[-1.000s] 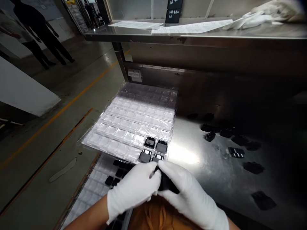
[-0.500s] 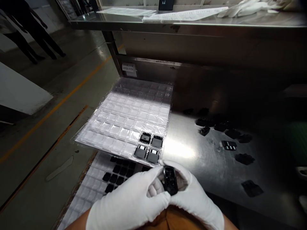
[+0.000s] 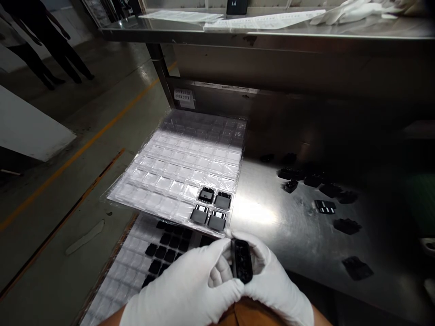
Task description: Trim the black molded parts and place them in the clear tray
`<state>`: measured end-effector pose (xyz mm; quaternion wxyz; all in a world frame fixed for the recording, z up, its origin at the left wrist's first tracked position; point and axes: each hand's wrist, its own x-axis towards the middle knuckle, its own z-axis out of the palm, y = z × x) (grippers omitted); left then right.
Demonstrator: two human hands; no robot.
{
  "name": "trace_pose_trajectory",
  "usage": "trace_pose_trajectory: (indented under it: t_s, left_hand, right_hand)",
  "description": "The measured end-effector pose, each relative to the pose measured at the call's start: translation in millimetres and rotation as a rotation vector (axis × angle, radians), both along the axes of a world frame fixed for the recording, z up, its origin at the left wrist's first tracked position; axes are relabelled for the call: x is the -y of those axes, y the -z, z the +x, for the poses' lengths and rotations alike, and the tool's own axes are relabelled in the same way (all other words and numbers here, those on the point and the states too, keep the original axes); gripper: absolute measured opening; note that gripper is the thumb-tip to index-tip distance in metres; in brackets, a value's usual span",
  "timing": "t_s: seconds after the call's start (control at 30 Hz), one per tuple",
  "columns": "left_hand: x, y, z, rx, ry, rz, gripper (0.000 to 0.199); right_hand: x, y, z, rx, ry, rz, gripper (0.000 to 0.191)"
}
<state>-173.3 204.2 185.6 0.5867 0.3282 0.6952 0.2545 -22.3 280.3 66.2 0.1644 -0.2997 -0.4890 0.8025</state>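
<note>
Black part (image 3: 241,260) pinched between left hand (image 3: 190,290) and right hand (image 3: 272,280), both grips clenched on it, above bench (image 3: 272,226) edge near tray (image 3: 176,176). Risk: slips from gloved fingertips, drops off bench edge.

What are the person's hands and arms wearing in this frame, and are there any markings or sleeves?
Both the left hand and the right hand wear plain white, snug-fitting gloves that end at the wrist. No print, logo or marking shows on either glove. Past the glove cuffs the forearms are bare: no sleeve, watch or band is visible in the small stretch that the picture shows.
</note>
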Motion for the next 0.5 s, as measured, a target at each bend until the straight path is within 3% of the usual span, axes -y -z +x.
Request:
trace_pose_trajectory:
  t_s: [0.27,0.5]
  left_hand:
    - [4.0,3.2,1.3,0.088,-0.062,0.037,0.03]
    - [9.5,6.4,-0.9,0.043,-0.043,-0.07,0.043]
  right_hand:
    - [5.1,-0.8,-1.2,-0.045,-0.038,-0.081,0.088]
    - [5.9,5.2,0.8,-0.048,-0.104,-0.042,0.086]
